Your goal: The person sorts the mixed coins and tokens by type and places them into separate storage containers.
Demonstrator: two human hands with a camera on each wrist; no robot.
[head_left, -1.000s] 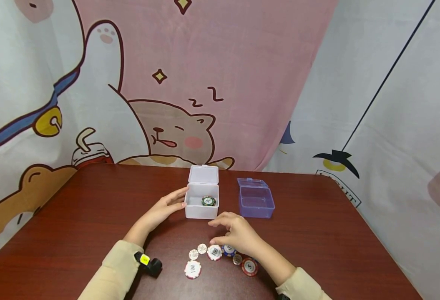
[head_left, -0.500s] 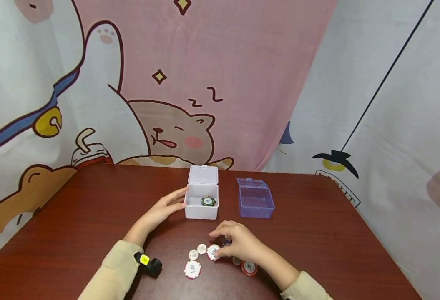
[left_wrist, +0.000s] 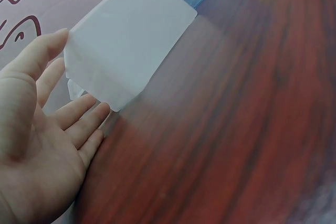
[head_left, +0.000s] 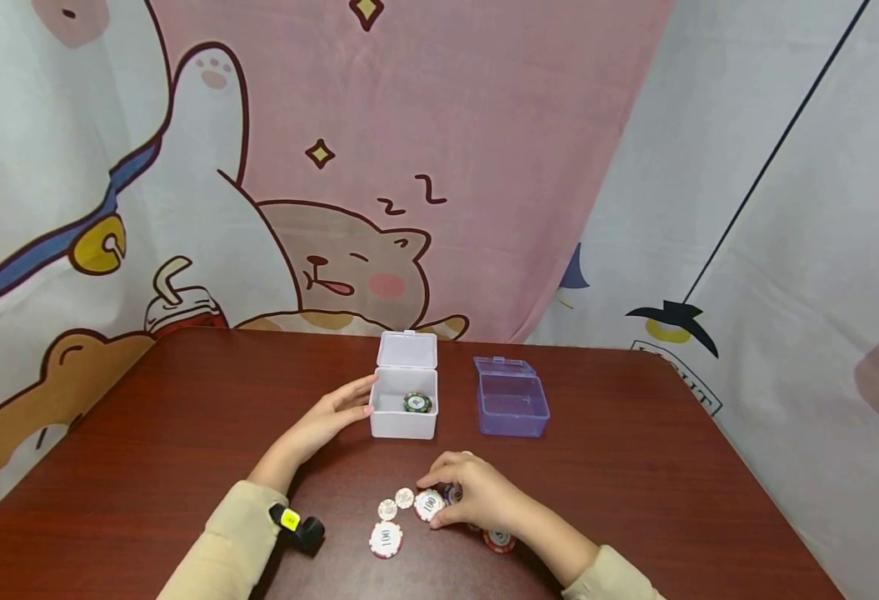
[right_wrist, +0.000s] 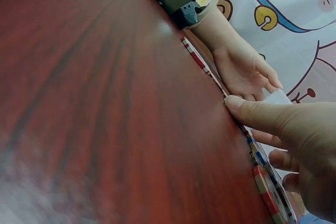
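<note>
My left hand (head_left: pixel 327 425) rests its straight fingertips and thumb against the left side of a white lidded box (head_left: pixel 402 424), whose lid is up. A green poker chip (head_left: pixel 417 402) lies inside it. In the left wrist view, the fingers (left_wrist: pixel 79 124) touch the wall of the white box (left_wrist: pixel 128 35). My right hand (head_left: pixel 480 496) bends over the row of chips, thumb and index fingertip at opposite edges of a white-and-red 100 poker chip (head_left: pixel 429 505) flat on the table. A blue poker chip (head_left: pixel 452 493) and a red poker chip (head_left: pixel 499 542) are partly hidden by this hand.
A translucent blue box (head_left: pixel 512 414) stands with its lid up, right of the white box. Another 100 chip (head_left: pixel 386 540) and two small pale discs, one a ridged disc (head_left: pixel 387 509), lie left of my right hand. A patterned curtain hangs behind the table.
My right hand has come down and toward me onto the chips, its thumb and index fingertip now at the 100 poker chip's edges. My left hand stays at the white box.
</note>
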